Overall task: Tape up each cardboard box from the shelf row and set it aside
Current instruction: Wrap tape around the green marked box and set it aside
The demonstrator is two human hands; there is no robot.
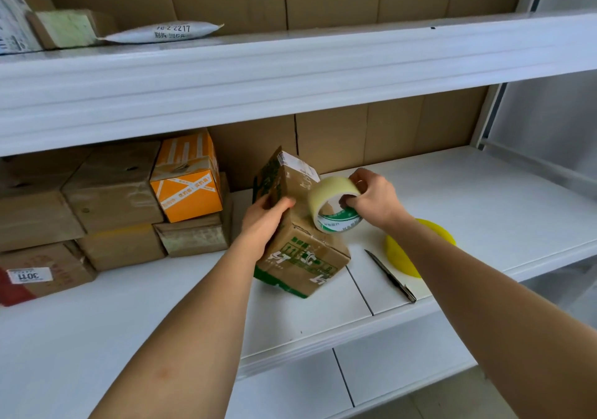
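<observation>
Head view has the cardboard box (298, 225) tipped on one edge at mid-shelf, the left hand (265, 221) curled around its near side while the right hand (371, 200) pinches the tape roll (334, 205) against the box's upper face, thumb hooked through the core. Risk: on that narrow footing the box could twist or slide as tape pulls off, laying the strip crooked. Crowding in are a knife (391, 276) at four o'clock, a yellow disc (400, 255) beyond it, and stacked boxes (113, 205) at nine o'clock.
</observation>
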